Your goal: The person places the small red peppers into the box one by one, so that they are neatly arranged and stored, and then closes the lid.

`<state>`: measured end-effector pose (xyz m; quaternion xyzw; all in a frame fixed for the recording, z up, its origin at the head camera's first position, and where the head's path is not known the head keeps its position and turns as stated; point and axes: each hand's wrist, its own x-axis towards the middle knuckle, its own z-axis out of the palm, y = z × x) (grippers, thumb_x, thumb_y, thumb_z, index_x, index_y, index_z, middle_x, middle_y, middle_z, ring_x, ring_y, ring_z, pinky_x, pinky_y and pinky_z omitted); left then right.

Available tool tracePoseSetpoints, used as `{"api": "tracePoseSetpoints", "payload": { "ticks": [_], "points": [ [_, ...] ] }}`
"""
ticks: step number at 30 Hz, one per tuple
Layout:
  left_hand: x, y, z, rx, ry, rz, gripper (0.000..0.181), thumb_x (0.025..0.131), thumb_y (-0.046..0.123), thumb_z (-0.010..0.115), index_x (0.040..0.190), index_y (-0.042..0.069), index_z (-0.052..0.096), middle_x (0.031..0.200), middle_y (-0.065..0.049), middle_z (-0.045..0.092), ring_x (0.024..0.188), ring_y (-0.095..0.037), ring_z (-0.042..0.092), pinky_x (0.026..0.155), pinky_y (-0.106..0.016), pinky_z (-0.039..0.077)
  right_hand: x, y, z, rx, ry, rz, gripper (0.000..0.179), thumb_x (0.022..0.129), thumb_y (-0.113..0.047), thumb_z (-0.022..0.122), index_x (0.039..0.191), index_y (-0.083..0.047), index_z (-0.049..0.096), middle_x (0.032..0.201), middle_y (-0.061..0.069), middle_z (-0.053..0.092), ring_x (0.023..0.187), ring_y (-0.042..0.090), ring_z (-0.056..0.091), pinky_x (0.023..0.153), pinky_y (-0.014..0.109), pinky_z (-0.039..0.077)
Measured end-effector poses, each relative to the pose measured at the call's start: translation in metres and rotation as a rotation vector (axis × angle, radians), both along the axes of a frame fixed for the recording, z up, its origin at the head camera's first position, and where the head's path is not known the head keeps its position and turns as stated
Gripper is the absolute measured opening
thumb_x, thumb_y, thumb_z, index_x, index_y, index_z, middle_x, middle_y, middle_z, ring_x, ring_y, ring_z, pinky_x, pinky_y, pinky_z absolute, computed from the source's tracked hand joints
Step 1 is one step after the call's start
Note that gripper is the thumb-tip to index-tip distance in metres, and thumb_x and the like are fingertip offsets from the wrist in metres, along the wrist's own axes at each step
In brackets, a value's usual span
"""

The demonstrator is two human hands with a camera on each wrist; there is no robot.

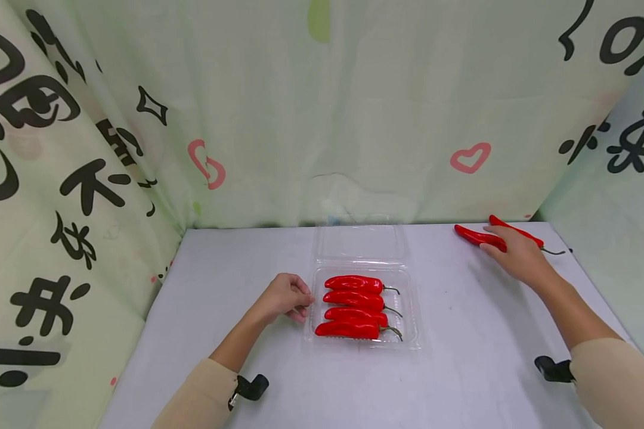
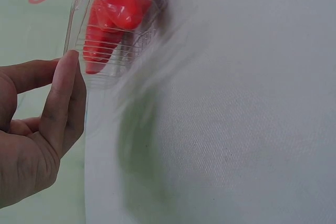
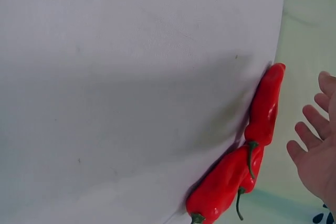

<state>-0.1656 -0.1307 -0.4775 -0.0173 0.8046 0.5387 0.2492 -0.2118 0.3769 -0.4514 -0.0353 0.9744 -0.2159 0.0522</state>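
Note:
A clear plastic clamshell box (image 1: 411, 310) lies with its lid (image 1: 361, 245) folded back. Several red peppers (image 1: 354, 300) lie side by side in its base, stems to the right. My left hand (image 1: 285, 298) pinches the box's left rim between thumb and finger; the left wrist view shows the fingertips (image 2: 68, 59) at that edge. At the back right corner, my right hand (image 1: 517, 256) hovers by loose red peppers (image 1: 474, 237) and hides part of them. Three loose peppers (image 3: 265, 108) show in the right wrist view, with the right hand (image 3: 319, 148) apart from them, fingers spread.
The white table (image 1: 236, 262) ends at a patterned curtain (image 1: 381, 119) behind it, with more curtain at both sides. The lid reaches close to the back edge. Black wrist mounts (image 1: 252, 387) sit on both sleeves.

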Motion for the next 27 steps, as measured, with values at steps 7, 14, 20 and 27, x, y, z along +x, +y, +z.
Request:
{"api": "tracePoseSetpoints", "payload": {
  "ticks": [7, 14, 20, 27],
  "points": [
    [0.0, -0.001, -0.001, -0.001, -0.002, 0.006, 0.016, 0.093, 0.008, 0.075, 0.097, 0.001, 0.061, 0.074, -0.011, 0.066, 0.057, -0.018, 0.066, 0.056, -0.029, 0.062, -0.013, 0.005, -0.005, 0.017, -0.04, 0.004, 0.071, 0.099, -0.025, 0.068, 0.157, 0.0, 0.034, 0.153, 0.037, 0.035, 0.137, 0.06, 0.032, 0.1, 0.076, 0.046],
    [0.0, 0.0, -0.001, -0.002, -0.003, 0.001, 0.016, 0.093, 0.008, 0.075, 0.097, 0.0, 0.061, 0.074, -0.012, 0.066, 0.057, -0.018, 0.066, 0.056, -0.029, 0.062, -0.022, 0.01, -0.008, 0.031, -0.091, -0.01, 0.069, 0.101, -0.023, 0.066, 0.157, 0.0, 0.033, 0.153, 0.039, 0.032, 0.137, 0.061, 0.03, 0.103, 0.076, 0.043],
    [-0.002, -0.001, -0.003, -0.006, 0.003, -0.003, 0.017, 0.093, 0.009, 0.076, 0.097, 0.001, 0.061, 0.075, -0.012, 0.066, 0.058, -0.018, 0.066, 0.057, -0.03, 0.062, -0.029, 0.014, -0.015, 0.051, -0.101, -0.013, 0.065, 0.101, -0.021, 0.064, 0.155, 0.002, 0.036, 0.15, 0.039, 0.035, 0.136, 0.061, 0.031, 0.102, 0.075, 0.045],
    [-0.002, -0.001, -0.002, 0.0, 0.003, -0.004, 0.017, 0.093, 0.009, 0.075, 0.097, 0.001, 0.061, 0.075, -0.012, 0.066, 0.058, -0.019, 0.066, 0.057, -0.031, 0.063, -0.033, 0.017, -0.022, 0.066, -0.081, 0.002, 0.061, 0.099, -0.014, 0.066, 0.15, 0.007, 0.04, 0.143, 0.038, 0.043, 0.131, 0.06, 0.036, 0.1, 0.073, 0.048]
  ]
}}
